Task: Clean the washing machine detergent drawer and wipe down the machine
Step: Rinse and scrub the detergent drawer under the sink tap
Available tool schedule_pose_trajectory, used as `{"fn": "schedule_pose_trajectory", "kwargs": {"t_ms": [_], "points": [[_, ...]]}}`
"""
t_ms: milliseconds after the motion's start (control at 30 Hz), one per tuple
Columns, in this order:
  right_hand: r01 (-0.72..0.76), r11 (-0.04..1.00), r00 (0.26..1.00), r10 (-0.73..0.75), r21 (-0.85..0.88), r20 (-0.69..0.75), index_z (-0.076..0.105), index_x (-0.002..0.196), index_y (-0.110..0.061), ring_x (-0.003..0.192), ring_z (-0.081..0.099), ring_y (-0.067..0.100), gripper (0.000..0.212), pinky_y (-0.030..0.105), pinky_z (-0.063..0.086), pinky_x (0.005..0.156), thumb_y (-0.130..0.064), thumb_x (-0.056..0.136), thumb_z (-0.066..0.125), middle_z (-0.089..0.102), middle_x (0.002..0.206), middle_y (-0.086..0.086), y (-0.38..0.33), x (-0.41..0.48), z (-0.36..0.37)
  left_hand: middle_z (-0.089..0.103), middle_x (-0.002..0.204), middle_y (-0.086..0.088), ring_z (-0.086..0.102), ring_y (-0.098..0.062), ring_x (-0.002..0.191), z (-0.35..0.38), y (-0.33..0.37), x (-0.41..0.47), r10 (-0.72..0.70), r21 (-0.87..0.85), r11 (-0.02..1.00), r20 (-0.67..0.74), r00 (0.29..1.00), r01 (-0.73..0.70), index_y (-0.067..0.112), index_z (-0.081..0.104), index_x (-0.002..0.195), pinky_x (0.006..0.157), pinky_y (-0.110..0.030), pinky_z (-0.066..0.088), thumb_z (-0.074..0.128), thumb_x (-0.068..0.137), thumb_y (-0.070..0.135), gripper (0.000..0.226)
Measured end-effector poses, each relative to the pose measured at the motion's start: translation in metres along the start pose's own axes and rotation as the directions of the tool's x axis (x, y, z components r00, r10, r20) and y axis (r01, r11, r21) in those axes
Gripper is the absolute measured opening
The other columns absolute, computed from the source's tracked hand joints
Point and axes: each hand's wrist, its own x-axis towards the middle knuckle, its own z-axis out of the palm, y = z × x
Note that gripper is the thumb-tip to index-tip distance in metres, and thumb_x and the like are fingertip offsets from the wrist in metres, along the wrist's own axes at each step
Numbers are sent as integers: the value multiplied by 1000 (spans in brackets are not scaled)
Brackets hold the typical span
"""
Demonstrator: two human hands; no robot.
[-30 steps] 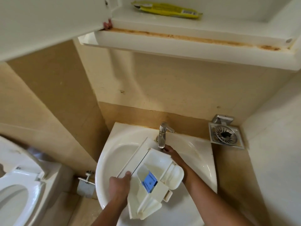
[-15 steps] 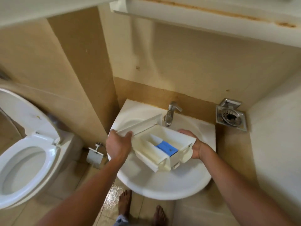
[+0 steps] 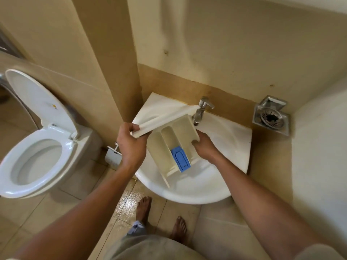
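The detergent drawer (image 3: pixel 174 145) is smooth cream plastic, a long tray split into narrow bays, with a ribbed blue insert (image 3: pixel 180 158) in one of them and a wide flat front panel at its far end. It hangs tilted over the glossy white sink (image 3: pixel 232 139), the panel end just beside the chrome tap (image 3: pixel 201 111). The left hand (image 3: pixel 131 145) is closed on the panel's near corner, fingers curled over its edge; the right hand (image 3: pixel 204 147) clasps the tray's right wall. A white toilet (image 3: pixel 35 147) with raised lid stands to the left. Half a second ago the drawer lay nearly level across the basin; now its open side faces up towards the camera and the blue insert sits nearer the person.
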Motion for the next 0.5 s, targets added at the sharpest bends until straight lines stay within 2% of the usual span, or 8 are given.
{"fn": "schedule_pose_trajectory", "kwargs": {"t_ms": [67, 133, 167, 267, 333, 367, 433, 500], "points": [[92, 996, 983, -88, 18, -159, 46, 147, -15, 117, 51, 10, 57, 17, 39, 94, 8, 96, 39, 58, 131, -1, 13, -14, 10, 59, 115, -1, 58, -20, 105, 0, -4, -4, -84, 8, 996, -15, 996, 84, 21, 51, 103, 80, -33, 50, 88, 73, 28, 48], [207, 978, 920, -193, 6, -342, 45, 148, -12, 120, 49, 6, 54, 3, 35, 95, 8, 97, 42, 55, 135, -4, 25, -30, 26, 57, 113, -2, 59, -24, 107, 4, -2, -12, -306, -16, 952, -57, 950, 305, 17, 49, 113, 74, -28, 50, 87, 75, 26, 55], [246, 969, 882, -218, 15, -418, 45, 147, -10, 123, 49, 7, 53, 0, 33, 96, 8, 98, 43, 54, 135, -5, 32, -35, 34, 59, 108, -5, 62, -29, 106, 8, 1, -15, -433, -146, 892, -13, 901, 427, 11, 52, 118, 72, -30, 55, 81, 81, 18, 47], [295, 955, 807, -243, 12, -539, 47, 145, -7, 128, 53, 23, 52, 12, 38, 103, 5, 95, 48, 57, 139, 6, 47, -41, 55, 66, 110, -18, 67, -33, 98, 21, 11, -25, -598, -539, 445, 416, 685, 715, 2, 62, 125, 71, -41, 63, 51, 97, 1, 30], [336, 941, 757, -291, -33, -584, 43, 147, -8, 129, 51, 29, 55, 26, 42, 105, -4, 93, 52, 54, 142, 13, 53, -43, 64, 65, 124, -23, 66, -38, 107, 28, 15, -28, -599, -656, 146, 537, 594, 741, -1, 57, 128, 72, -52, 62, 41, 105, 16, 33], [347, 934, 738, -328, -85, -590, 40, 149, -10, 130, 48, 30, 58, 35, 43, 107, -5, 92, 54, 50, 144, 14, 57, -42, 67, 64, 127, -23, 66, -40, 110, 32, 15, -27, -596, -679, 49, 569, 567, 733, -2, 54, 129, 77, -56, 60, 38, 107, 30, 42], [341, 910, 739, -416, -237, -530, 28, 152, -16, 136, 41, 31, 75, 49, 41, 110, 3, 88, 61, 41, 149, 12, 67, -43, 68, 66, 123, -16, 67, -36, 111, 36, 18, -24, -590, -665, 27, 592, 549, 746, 2, 54, 128, 84, -58, 57, 44, 103, 49, 54], [354, 883, 798, -457, -308, -393, 21, 154, -18, 143, 34, 23, 84, 42, 37, 116, -13, 88, 72, 32, 153, 6, 78, -49, 64, 68, 112, -8, 69, -30, 104, 40, 20, -20, -615, -588, 186, 555, 560, 787, 7, 59, 128, 78, -54, 59, 61, 99, 34, 40]]}}
